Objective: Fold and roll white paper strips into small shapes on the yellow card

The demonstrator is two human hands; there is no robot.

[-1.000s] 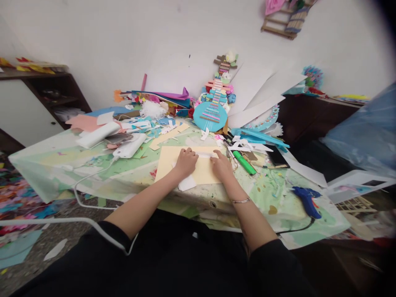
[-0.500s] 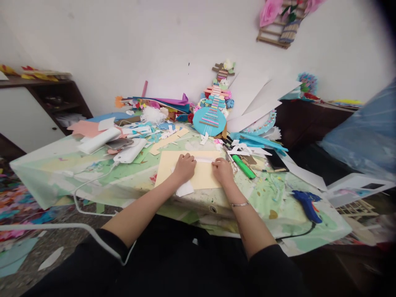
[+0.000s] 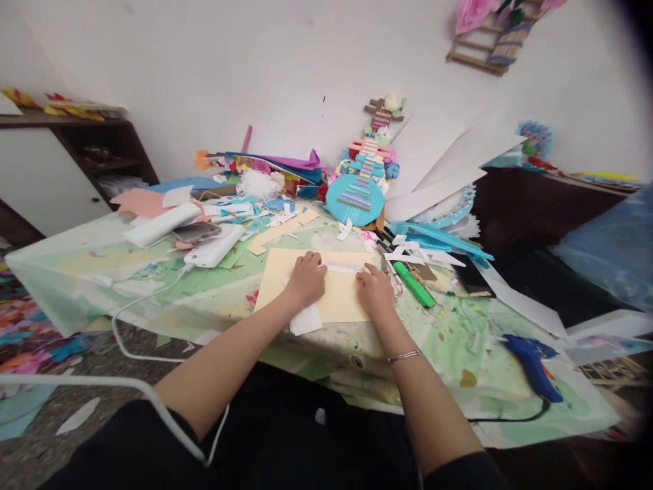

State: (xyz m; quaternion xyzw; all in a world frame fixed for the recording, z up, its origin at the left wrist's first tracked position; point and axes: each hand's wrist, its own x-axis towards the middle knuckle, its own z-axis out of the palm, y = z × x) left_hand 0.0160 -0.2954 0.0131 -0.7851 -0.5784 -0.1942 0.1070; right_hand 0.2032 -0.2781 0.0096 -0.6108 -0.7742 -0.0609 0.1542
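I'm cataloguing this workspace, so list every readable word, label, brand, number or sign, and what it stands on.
Readable text: none.
Cream sheet, white strip: no writing visible.
Green tool, blue glue gun, white cabled device: any markings are too small or blurred to read.

Dressed in black top (image 3: pixel 286 439) with elbow-length sleeves (image 3: pixel 127 449) and small pale spot (image 3: pixel 320 416) in front. Wearing thin silvery bangle (image 3: pixel 404 356) on right wrist (image 3: pixel 390 323).

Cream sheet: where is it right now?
In the head view, the cream sheet lies near the table's front edge, around the middle, beneath the left hand and right hand, just left of the bright green object.
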